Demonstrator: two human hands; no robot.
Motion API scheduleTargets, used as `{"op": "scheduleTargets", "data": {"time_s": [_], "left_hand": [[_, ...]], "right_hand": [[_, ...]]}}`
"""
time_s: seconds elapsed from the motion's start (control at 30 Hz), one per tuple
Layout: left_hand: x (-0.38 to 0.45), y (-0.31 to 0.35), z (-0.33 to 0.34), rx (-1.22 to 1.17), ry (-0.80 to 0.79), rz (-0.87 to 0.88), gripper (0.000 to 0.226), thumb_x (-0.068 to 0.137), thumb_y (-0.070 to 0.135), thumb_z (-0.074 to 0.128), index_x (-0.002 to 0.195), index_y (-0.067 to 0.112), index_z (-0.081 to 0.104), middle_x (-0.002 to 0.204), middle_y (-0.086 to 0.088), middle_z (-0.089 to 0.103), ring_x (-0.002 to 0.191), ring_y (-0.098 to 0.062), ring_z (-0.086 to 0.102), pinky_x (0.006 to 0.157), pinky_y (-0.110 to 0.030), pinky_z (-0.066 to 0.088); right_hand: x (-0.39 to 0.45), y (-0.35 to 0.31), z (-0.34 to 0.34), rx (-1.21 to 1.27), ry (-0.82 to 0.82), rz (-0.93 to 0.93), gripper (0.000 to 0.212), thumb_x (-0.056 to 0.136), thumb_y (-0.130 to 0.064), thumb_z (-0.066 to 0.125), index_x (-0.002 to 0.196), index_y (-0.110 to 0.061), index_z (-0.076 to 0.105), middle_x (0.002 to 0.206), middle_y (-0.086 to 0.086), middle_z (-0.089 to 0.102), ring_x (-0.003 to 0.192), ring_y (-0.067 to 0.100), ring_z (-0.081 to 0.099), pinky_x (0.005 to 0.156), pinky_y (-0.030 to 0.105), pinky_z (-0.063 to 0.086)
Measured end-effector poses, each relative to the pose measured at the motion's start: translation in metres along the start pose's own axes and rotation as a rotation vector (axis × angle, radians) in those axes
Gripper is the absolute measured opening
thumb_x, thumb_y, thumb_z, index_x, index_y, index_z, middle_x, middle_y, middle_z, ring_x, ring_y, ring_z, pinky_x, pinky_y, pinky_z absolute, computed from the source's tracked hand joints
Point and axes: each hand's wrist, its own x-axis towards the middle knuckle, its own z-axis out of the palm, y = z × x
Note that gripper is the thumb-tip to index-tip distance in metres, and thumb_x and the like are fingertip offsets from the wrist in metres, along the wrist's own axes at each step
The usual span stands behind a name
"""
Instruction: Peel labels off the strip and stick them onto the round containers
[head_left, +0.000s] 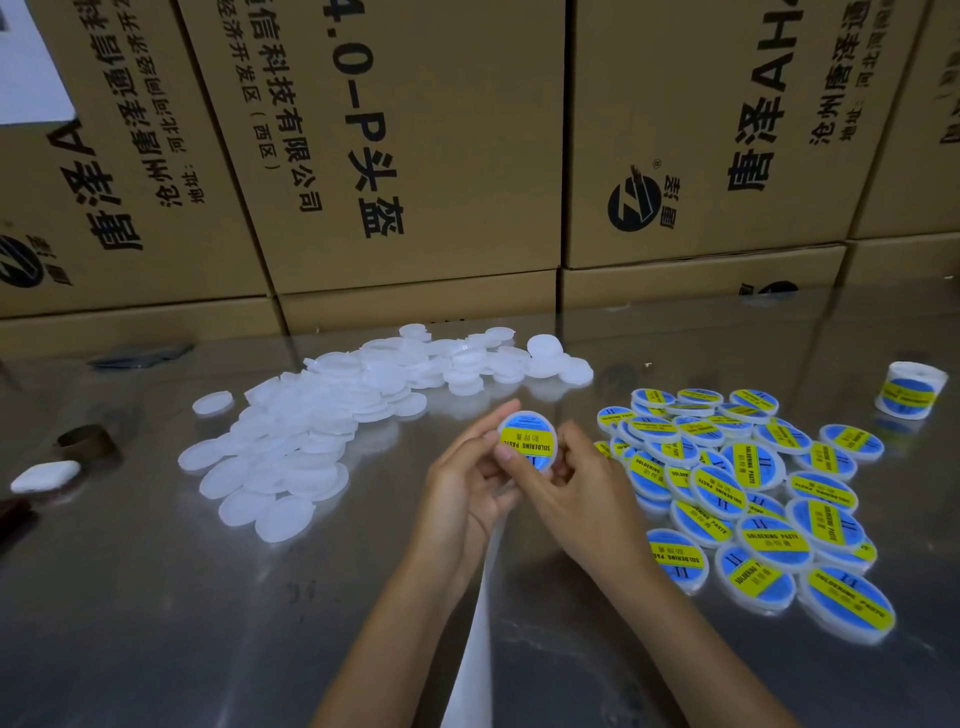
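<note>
White backing strip (475, 649) partly behind forearms, cut off at bottom edge, small label print unreadable.

There is only one view, from a camera on the person's head; it looks forward and down on the shiny table (156, 623), quite near, with wide-angle bending at the edges; both forearms enter from the bottom centre of the frame; the cardboard boxes (415, 156) fill the upper half, so the view faces them.
</note>
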Motion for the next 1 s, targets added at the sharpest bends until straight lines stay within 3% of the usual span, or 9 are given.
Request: {"op": "scheduleTargets", "data": {"time_s": [0.17,0.37,0.47,0.57,0.73,0.9,1.0], "left_hand": [[0.000,-0.003,-0.001,0.075,-0.012,0.009,0.031,0.099,0.006,0.048,0.123,0.009,0.067,0.114,-0.018,0.073,0.100,-0.030,0.073,0.075,-0.033,0.061],[0.000,-0.001,-0.010,0.420,0.026,0.157,0.028,0.087,-0.007,0.068,0.111,0.006,0.067,0.098,-0.014,0.076,0.083,-0.022,0.074,0.065,-0.024,0.057],[-0.001,0.004,-0.012,0.458,0.042,0.153,0.029,0.078,-0.007,0.077,0.103,0.003,0.066,0.094,-0.010,0.077,0.079,-0.019,0.075,0.061,-0.022,0.056],[-0.002,0.005,-0.013,0.396,0.116,0.148,0.031,0.072,-0.002,0.084,0.096,0.000,0.063,0.091,-0.014,0.077,0.075,-0.030,0.076,0.061,-0.026,0.059],[-0.001,0.005,-0.016,0.324,0.243,0.194,0.027,0.077,0.003,0.082,0.087,-0.002,0.058,0.089,-0.022,0.075,0.077,-0.035,0.075,0.060,-0.030,0.060],[0.001,0.004,-0.018,0.312,0.276,0.179,0.031,0.079,0.007,0.081,0.074,0.004,0.051,0.085,-0.021,0.075,0.075,-0.035,0.076,0.063,-0.031,0.063],[0.002,0.007,-0.019,0.318,0.218,0.156,0.023,0.082,0.004,0.078,0.090,0.005,0.057,0.087,-0.024,0.073,0.073,-0.032,0.075,0.063,-0.030,0.061]], "right_hand": [[0.003,0.000,-0.003,-0.045,0.084,-0.031,0.049,0.092,-0.061,0.044,0.063,-0.023,0.037,0.053,-0.007,0.045,0.052,0.014,0.041,0.050,0.026,0.029],[0.005,0.002,-0.004,0.000,0.071,-0.084,0.041,0.101,-0.043,0.042,0.062,-0.032,0.042,0.048,-0.006,0.041,0.050,0.013,0.039,0.050,0.028,0.030],[0.006,0.001,-0.004,0.140,0.037,-0.051,0.039,0.101,-0.044,0.042,0.064,-0.032,0.045,0.051,-0.008,0.040,0.052,0.008,0.037,0.053,0.033,0.033],[0.007,0.001,-0.004,0.251,0.006,-0.008,0.040,0.100,-0.053,0.038,0.064,-0.036,0.046,0.055,-0.013,0.045,0.055,0.004,0.041,0.057,0.029,0.035],[0.003,0.004,0.001,0.118,-0.176,-0.070,0.044,0.082,-0.075,0.051,0.085,-0.031,0.053,0.067,-0.013,0.059,0.060,0.003,0.053,0.056,0.018,0.042],[0.001,0.007,0.000,-0.029,-0.145,-0.139,0.048,0.083,-0.078,0.044,0.087,-0.030,0.049,0.068,-0.006,0.056,0.059,0.009,0.053,0.055,0.029,0.044],[0.000,0.007,-0.001,-0.059,-0.122,-0.136,0.049,0.089,-0.072,0.036,0.085,-0.024,0.045,0.067,-0.008,0.055,0.059,0.012,0.051,0.055,0.034,0.043]]}}
